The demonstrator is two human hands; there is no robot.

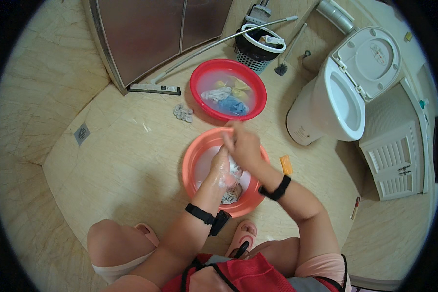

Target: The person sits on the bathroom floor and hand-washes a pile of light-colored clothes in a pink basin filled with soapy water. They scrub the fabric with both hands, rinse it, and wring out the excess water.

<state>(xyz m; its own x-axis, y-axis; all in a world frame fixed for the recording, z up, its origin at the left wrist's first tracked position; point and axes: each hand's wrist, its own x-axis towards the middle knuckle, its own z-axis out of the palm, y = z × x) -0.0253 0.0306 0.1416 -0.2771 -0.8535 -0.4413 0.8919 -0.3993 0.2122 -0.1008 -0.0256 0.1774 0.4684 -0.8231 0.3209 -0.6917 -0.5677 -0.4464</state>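
Note:
Over an orange basin point(188, 168) on the floor, my two hands come together. My left hand point(221, 163) has wet suds on its wrist, and its fingers are partly covered by the other hand. My right hand point(245, 145) crosses above the basin's far right side, its curled fingers blurred by motion. What either hand holds, if anything, does not show clearly. Whitish water fills the basin, along with a white cloth point(235, 169) beneath my hands and a dark-striped cloth point(232, 194) at the near side.
A red basin point(197, 103) with soaking clothes stands just beyond. Nearby lie an orange soap-like bar point(286, 165) and a grey crumpled cloth point(183, 113). Farther out are a long-handled squeegee point(155, 89), waste bin point(250, 62), toilet point(304, 117), white cabinet point(392, 151) and floor drain point(82, 133).

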